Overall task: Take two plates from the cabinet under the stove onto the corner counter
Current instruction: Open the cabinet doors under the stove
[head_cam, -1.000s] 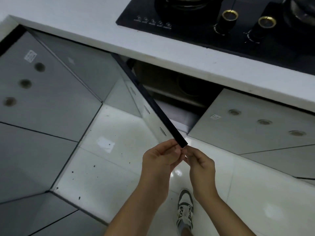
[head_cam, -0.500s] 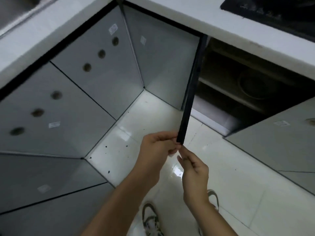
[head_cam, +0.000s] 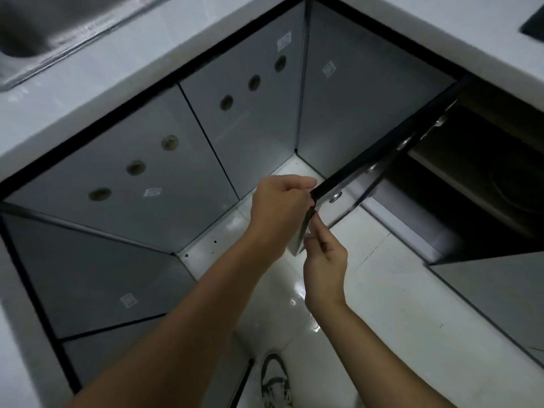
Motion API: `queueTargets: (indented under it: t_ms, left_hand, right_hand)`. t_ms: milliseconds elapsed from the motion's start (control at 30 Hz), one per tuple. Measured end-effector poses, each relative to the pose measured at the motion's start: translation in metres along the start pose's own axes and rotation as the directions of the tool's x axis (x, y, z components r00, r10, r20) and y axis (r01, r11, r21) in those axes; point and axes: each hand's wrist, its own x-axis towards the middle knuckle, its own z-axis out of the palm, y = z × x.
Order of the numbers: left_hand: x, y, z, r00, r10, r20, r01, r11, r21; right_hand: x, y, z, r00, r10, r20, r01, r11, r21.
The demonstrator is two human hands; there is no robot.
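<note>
**Plates not visible; cabinet door gripped at its corner**

Plates cannot be made out inside the dark open cabinet under the white stone counter. The grey glossy cabinet door with its black top edge is pinched at the free corner by the left hand, and its lower edge is pinched by the right hand, above the white tiled floor

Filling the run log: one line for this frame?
stage: opening cabinet door | left hand: gripping door corner | right hand: pinching door edge | plates: none visible
</note>
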Motion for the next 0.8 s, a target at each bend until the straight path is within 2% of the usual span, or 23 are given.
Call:
queueTargets:
  t_ms: [133, 267, 333, 433, 600, 800]
  left_hand:
    - [0.007, 0.006, -0.008, 0.999, 0.02, 0.035, -0.022, 0.998, 0.059]
    - [-0.015, 0.012, -0.001, 0.971, 0.238, -0.015, -0.223, 0.931, 0.288]
    - [-0.032, 0.018, 0.009, 0.93, 0.367, -0.007, -0.35, 0.891, 0.289]
    - [-0.058, 0.025, 0.038, 0.869, 0.481, 0.119, -0.494, 0.822, 0.282]
    - [-0.082, 0.026, 0.117, 0.859, 0.415, 0.3, -0.485, 0.848, 0.216]
    - [-0.086, 0.02, 0.23, 0.865, 0.291, 0.409, -0.408, 0.882, 0.234]
  right_hand:
    - [0.002, -0.005, 0.008, 1.0, 0.007, 0.014, -0.007, 1.0, 0.005]
    - [-0.004, -0.009, -0.022, 0.997, 0.066, -0.045, -0.064, 0.997, 0.043]
    - [-0.004, -0.013, -0.047, 0.986, 0.129, -0.107, -0.116, 0.986, 0.119]
    - [0.0, -0.031, -0.093, 0.961, 0.202, -0.191, -0.141, 0.946, 0.291]
    - [0.007, -0.069, -0.187, 0.918, 0.313, -0.244, -0.131, 0.818, 0.559]
    - [0.021, -0.097, -0.315, 0.893, 0.361, -0.269, -0.065, 0.694, 0.717]
